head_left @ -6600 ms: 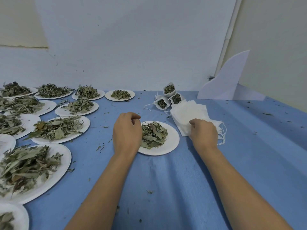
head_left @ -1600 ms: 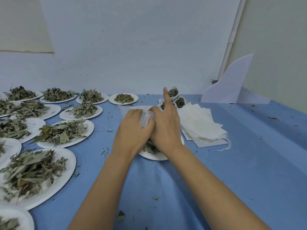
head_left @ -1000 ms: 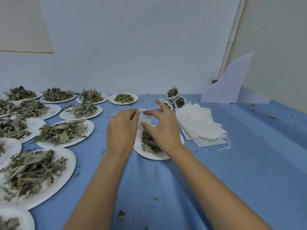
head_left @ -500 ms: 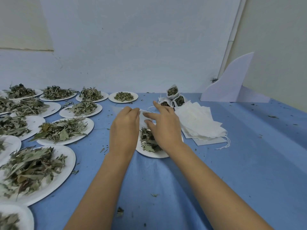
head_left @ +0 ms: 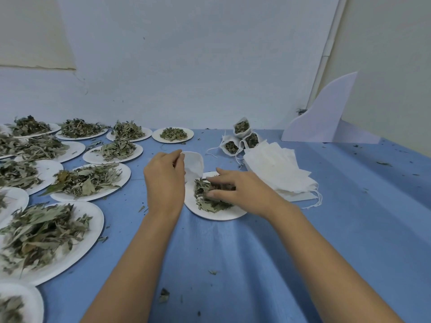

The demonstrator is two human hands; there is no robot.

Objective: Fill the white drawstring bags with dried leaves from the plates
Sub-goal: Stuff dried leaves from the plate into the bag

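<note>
Left hand point(head_left: 164, 180) pinches the rim of a white drawstring bag point(head_left: 194, 163), held just above the far edge of the centre plate point(head_left: 219, 216). Right hand point(head_left: 242, 188) lies on the dried leaves point(head_left: 207, 201) on that plate; whether its fingers actually grip any is unclear. Stack of empty bags point(head_left: 277, 173) sits to the right, with three filled bags point(head_left: 241, 136) behind it. Leaf-laden plates point(head_left: 91, 180) stand at left on the blue cloth point(head_left: 233, 252).
</note>
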